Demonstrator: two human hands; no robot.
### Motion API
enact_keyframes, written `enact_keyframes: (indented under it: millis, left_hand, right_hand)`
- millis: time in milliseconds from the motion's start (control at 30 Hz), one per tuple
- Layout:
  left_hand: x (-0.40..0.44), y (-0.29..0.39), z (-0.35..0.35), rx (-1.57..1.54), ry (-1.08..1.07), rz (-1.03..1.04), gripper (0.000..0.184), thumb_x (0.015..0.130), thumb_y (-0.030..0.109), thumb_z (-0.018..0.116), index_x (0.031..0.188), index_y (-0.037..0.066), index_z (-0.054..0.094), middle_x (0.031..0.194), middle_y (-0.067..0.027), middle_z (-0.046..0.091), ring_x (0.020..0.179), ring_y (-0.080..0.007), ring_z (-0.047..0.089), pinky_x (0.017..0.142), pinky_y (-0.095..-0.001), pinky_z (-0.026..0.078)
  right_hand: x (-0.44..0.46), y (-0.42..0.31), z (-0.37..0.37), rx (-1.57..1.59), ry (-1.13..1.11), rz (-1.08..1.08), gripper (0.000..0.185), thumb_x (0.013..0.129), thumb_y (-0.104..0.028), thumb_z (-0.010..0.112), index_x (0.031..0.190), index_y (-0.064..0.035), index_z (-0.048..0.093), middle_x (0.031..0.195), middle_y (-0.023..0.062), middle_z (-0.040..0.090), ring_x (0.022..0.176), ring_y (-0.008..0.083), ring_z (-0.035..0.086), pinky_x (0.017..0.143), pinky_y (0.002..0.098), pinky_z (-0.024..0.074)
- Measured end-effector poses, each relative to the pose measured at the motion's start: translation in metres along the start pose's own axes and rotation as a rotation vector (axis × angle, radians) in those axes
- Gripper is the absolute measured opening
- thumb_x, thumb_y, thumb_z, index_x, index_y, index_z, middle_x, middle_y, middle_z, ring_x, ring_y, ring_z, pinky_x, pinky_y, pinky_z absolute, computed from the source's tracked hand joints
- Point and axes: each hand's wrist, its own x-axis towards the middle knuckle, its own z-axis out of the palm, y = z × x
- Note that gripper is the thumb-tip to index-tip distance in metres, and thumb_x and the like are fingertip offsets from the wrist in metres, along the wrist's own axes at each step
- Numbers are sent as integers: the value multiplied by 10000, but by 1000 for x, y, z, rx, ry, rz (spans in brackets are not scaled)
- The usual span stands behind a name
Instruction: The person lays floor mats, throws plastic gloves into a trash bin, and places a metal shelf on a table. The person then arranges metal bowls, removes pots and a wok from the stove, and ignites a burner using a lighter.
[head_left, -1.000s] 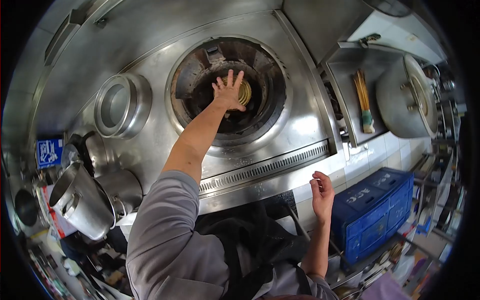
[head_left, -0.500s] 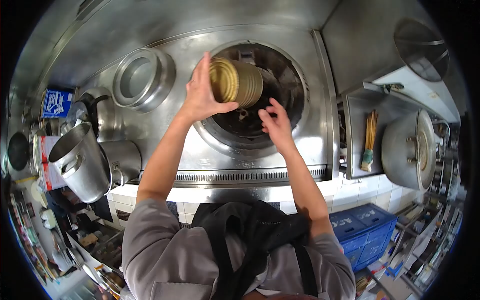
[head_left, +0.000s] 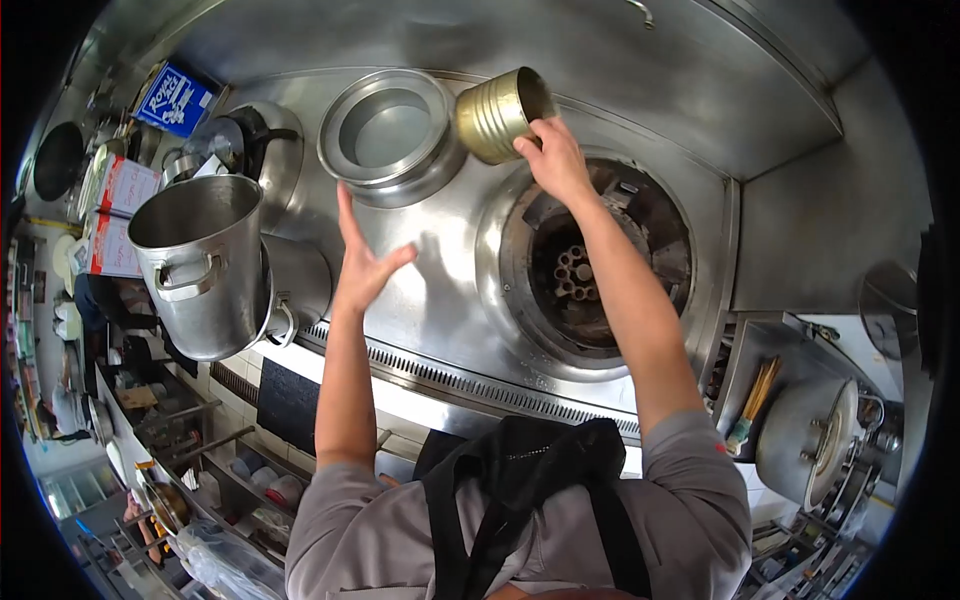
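Note:
My right hand (head_left: 552, 155) grips the rim of a gold-coloured ribbed can (head_left: 492, 117), tilted with its open end toward the right. The can is at the back of the steel stove top, between a round metal pot (head_left: 400, 180) and the wok burner (head_left: 510, 260). Burner jets show at the middle of the ring. My left hand (head_left: 365, 262) holds nothing, its thumb and fingers spread, just in front of the round pot.
Tall steel pots (head_left: 200, 270) stand at the left, near a blue box (head_left: 175, 100) and red-and-white boxes (head_left: 128, 187). A large lidded pot (head_left: 800, 440) and a bundle of sticks (head_left: 757, 400) are at the right. A person's arm shows at lower left.
The can has come out of the burner and moved left, passing from my left hand to my right. My left hand has moved left, toward the round pot. The view has turned left.

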Motion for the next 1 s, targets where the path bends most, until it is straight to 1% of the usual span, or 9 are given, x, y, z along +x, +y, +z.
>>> enact_keyframes:
  millis: [300,367,500,633,700,767,833,933,1000]
  left_hand:
    - [-183,-79,-31,-125,211,-586,883,785,365,839,1481,43,403,1585,-180,306,1484,-326,275,1193,-507,214]
    - [-180,-83,-39,-117,147,-512,409,829,282,822,1086,45,611,1503,-186,441,1443,-331,366,1163,-497,281]
    - [-141,-76,-48,3,39,-389,388,889,163,761,690,55,447,1304,-191,620,1379,-371,463,1117,-462,346]
    - [-129,-78,-51,110,18,-277,154,908,124,707,859,8,618,1254,-190,650,1149,-342,621,970,-398,471]
    - [-133,-75,-54,61,17,-277,169,922,58,658,1083,13,683,1213,-164,655,1148,-324,617,938,-386,495]
    - [-142,-71,-58,-13,-10,-467,250,953,83,615,1197,49,660,1078,-136,705,882,-227,690,776,-341,546]
    - [-150,-69,-65,-84,-35,-591,194,989,127,595,1152,42,659,891,-95,741,680,-174,701,664,-320,560]
    - [-163,-53,-78,17,5,-432,204,976,253,645,1020,54,661,840,-119,732,707,-241,717,665,-373,556]
    - [-176,-43,-83,101,100,-365,255,995,306,609,987,54,646,795,-131,710,726,-307,701,683,-414,541]
  right_hand:
    - [62,78,104,-630,-356,213,276,940,-231,607,1181,-119,682,1320,167,557,1166,358,615,980,464,513]
    - [64,85,122,-648,-383,238,290,943,-236,594,1194,-118,679,1321,165,558,1169,355,615,983,467,511]
    - [63,82,133,-607,-385,288,321,944,-259,578,1210,-111,679,1314,167,563,1167,352,613,985,469,506]
    - [27,57,105,-385,40,30,369,937,-383,612,1140,-85,691,1203,183,629,1079,392,622,938,482,512]
    - [-9,40,66,-213,-67,-76,310,981,-243,563,1206,-72,691,1195,154,686,1118,341,633,943,421,512]
    - [-60,29,32,-144,-187,134,357,968,-127,533,1285,6,631,1302,156,655,1128,284,647,917,388,527]
    - [-125,64,5,812,102,762,373,999,-168,545,1349,-44,589,1236,97,661,860,159,613,708,281,523]
    - [-202,8,-43,321,76,598,334,1079,-307,442,1154,-15,586,811,32,551,539,70,451,516,235,453]
    - [-228,-34,-48,266,-38,511,322,1091,-268,406,1205,-5,553,798,36,520,499,73,424,511,246,453]
